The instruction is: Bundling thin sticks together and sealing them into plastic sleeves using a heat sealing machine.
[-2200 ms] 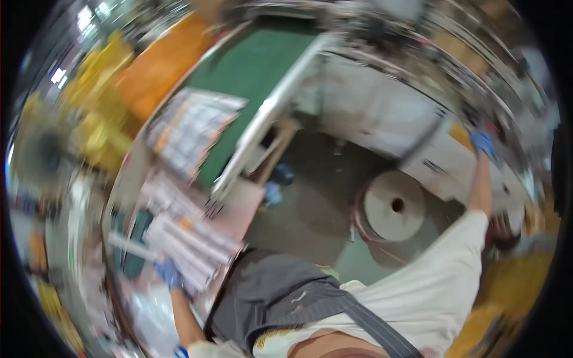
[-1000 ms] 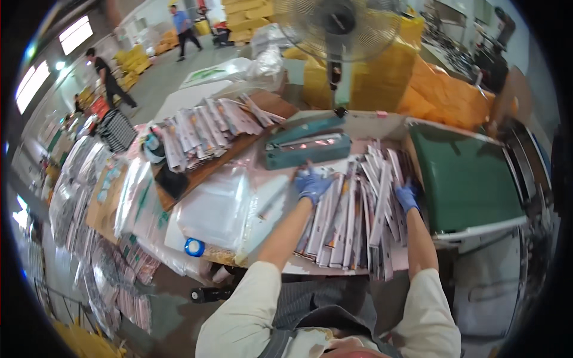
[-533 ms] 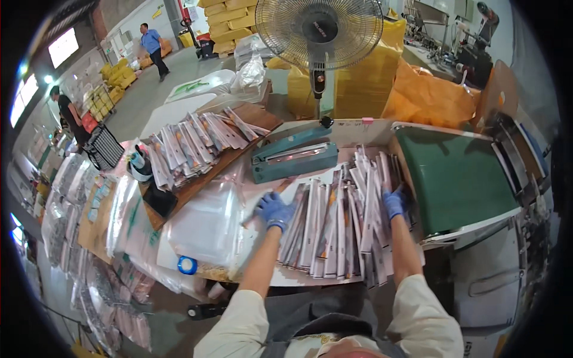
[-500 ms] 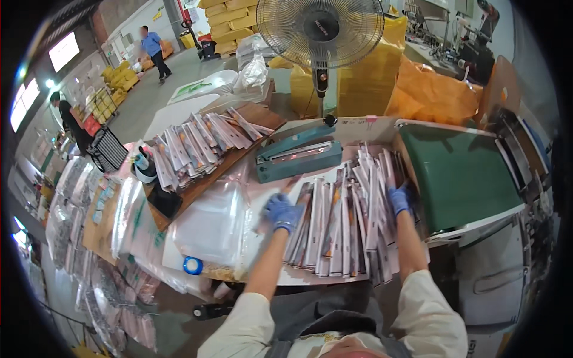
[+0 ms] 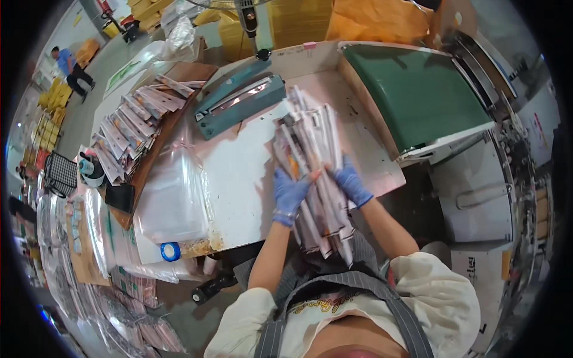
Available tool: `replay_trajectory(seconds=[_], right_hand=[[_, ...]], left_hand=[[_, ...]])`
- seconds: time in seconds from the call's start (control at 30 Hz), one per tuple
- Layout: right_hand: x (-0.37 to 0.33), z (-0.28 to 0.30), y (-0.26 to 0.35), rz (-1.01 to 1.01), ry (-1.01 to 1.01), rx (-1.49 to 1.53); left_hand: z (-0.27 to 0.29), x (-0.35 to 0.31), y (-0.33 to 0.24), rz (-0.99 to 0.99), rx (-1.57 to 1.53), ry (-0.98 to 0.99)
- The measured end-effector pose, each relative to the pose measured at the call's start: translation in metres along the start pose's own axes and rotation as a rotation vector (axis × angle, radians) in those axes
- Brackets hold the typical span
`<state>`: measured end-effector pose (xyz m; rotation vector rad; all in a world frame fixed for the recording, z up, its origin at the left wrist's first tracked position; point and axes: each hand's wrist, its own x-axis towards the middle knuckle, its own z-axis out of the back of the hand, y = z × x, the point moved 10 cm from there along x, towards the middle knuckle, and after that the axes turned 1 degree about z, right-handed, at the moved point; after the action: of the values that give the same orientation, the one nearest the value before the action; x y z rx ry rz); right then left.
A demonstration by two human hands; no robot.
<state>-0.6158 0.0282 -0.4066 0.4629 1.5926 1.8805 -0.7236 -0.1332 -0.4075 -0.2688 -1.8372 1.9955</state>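
A thick bundle of long, narrow printed packets (image 5: 322, 206) is held upright between my two hands, over the front edge of the table. My left hand (image 5: 289, 194), in a blue glove with a bare fingertip showing, is closed on its left side. On the other side my right hand (image 5: 351, 184), also gloved in blue, presses in with its fingers wrapped round the bundle. The packets' upper ends fan out unevenly and their lower ends hang near my apron. Just beyond them lies a teal bag sealer (image 5: 243, 108) with a long lever.
More packets (image 5: 128, 128) lie in a row on a brown board at the left. Clear plastic bags (image 5: 173, 200) and a blue tape roll (image 5: 170, 251) are at the table's left front. A green conveyor belt (image 5: 418, 95) stands at the right, and a fan pole (image 5: 248, 24) behind.
The packets were spread on the table with a hand at each side. Now they are gathered and lifted toward me between both hands. The view has shifted downward and to the right.
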Motion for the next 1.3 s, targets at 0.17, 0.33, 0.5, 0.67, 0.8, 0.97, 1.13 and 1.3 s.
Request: replay_trajectory(seconds=[0.17, 0.33, 0.5, 0.67, 0.8, 0.97, 1.13, 1.3], right_hand=[[-0.026, -0.09, -0.007, 0.072, -0.045, -0.135], [-0.032, -0.168, 0.022, 0.017, 0.175, -0.046], [0.012, -0.13, -0.019, 0.076, -0.056, -0.086], [0.058, -0.075, -0.083, -0.118, 0.004, 0.544], [0.032, -0.035, -0.043, -0.085, -0.044, 0.658], [0.027, 0.009, -0.069, -0.065, -0.175, 0.411], [0.027, -0.026, -0.041, -0.029, -0.119, 0.439], [0.005, -0.006, -0.012, 0.368, -0.604, -0.235]], left_hand=[[0.114, -0.014, 0.011, 0.119, 0.235, -0.122], [0.186, -0.008, -0.033, 0.2, 0.694, -0.102], [0.167, -0.002, -0.065, 0.3, 1.202, -0.094], [-0.026, 0.011, -0.111, -0.511, 0.834, 0.085], [-0.065, 0.025, -0.032, -0.188, 0.44, 0.029], [-0.083, 0.022, 0.022, 0.062, -0.078, 0.083], [-0.06, 0.018, 0.009, 0.094, -0.388, 0.109], [-0.016, 0.009, -0.015, -0.125, 0.178, -0.129]])
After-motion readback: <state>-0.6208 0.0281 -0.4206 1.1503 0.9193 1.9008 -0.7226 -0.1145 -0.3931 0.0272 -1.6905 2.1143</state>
